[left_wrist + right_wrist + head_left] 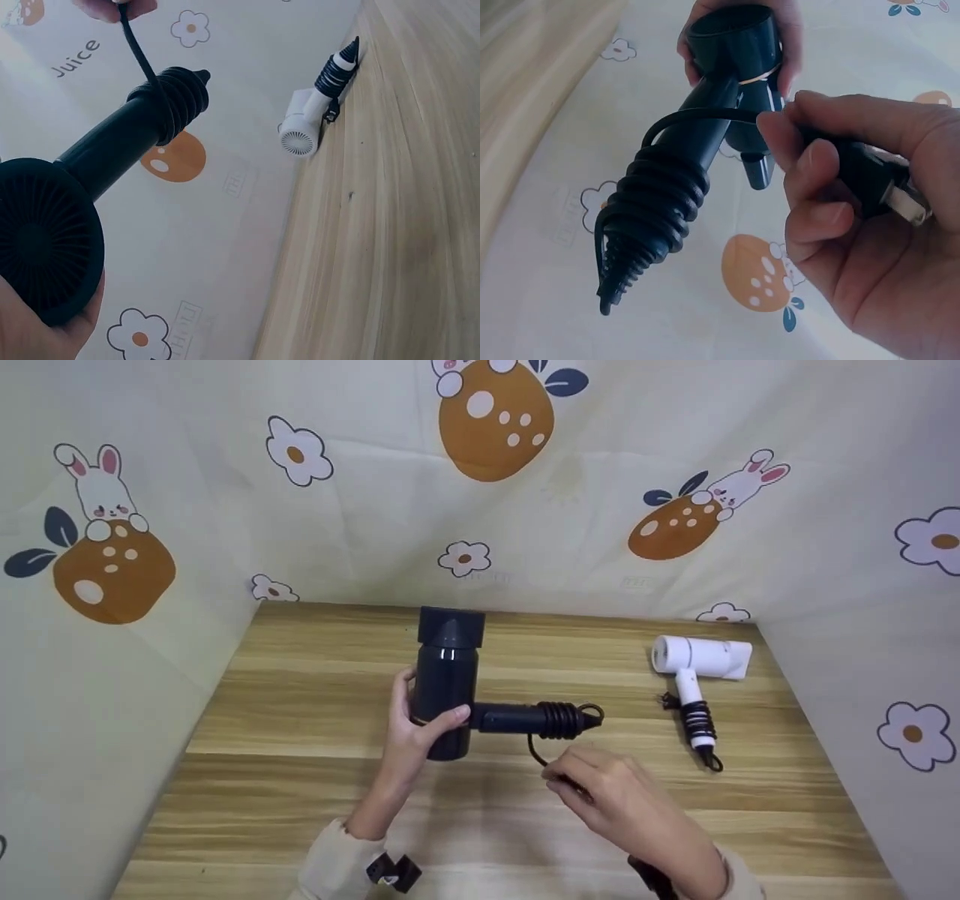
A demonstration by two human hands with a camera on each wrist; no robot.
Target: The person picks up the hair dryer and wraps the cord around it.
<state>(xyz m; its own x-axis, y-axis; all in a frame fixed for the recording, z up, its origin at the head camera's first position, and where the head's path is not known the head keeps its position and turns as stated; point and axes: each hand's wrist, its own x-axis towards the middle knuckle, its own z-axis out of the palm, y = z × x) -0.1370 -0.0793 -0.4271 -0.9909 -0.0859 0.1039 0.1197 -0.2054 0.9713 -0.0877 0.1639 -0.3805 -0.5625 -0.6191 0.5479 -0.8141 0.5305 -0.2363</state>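
Observation:
My left hand (409, 735) grips the barrel of a dark hair dryer (446, 682), thumb across it, holding it above the table. Its flat nozzle points away from me and the handle (514, 718) points right. Several loops of black cord (559, 721) wind round the handle's end. From the coil a short free length of cord runs to my right hand (622, 795). In the right wrist view, that hand's curled fingers hold the plug (870, 180), its metal prongs showing. The left wrist view shows the dryer's round vented rear (41, 240).
A white hair dryer (701, 656) lies at the table's right, black cord (697, 724) wound round its handle and its plug (669, 701) beside it. The wooden table (300, 675) meets cloth walls (360, 510) printed with rabbits, fruit and flowers.

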